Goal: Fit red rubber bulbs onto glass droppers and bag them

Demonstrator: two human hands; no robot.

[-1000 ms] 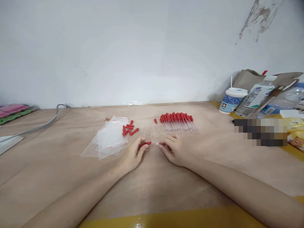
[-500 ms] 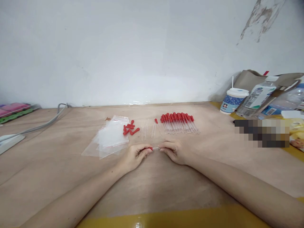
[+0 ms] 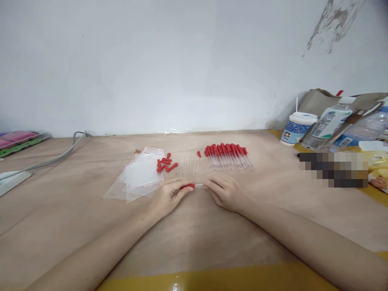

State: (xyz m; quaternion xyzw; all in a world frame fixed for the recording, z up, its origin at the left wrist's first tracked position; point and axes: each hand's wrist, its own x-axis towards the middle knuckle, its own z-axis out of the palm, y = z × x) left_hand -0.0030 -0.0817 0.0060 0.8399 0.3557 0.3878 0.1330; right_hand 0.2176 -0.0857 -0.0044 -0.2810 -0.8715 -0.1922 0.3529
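My left hand (image 3: 169, 197) pinches the red rubber bulb (image 3: 190, 186) of a dropper between thumb and fingers. From the bulb a clear glass tube (image 3: 199, 186) runs level to my right hand (image 3: 223, 193), whose closed fingers cover its far end. Beyond my hands, several loose red bulbs (image 3: 167, 161) lie beside a few bare glass tubes (image 3: 184, 165). One dropper with a red bulb (image 3: 199, 154) lies to their right. Farther right is a dense row of droppers (image 3: 227, 155), bulbs pointing to the wall.
Clear zip bags (image 3: 142, 171) lie flat left of the loose bulbs. A grey cable (image 3: 65, 155) crosses the table's left side. At the right stand a paper cup (image 3: 298, 128) with a straw and a plastic bottle (image 3: 329, 123), near a blurred-out dark object (image 3: 333, 169).
More of the red bulb shows in my left fingers, which have loosened a little. The dropper has risen slightly, and my right fingers have shifted on the tube.
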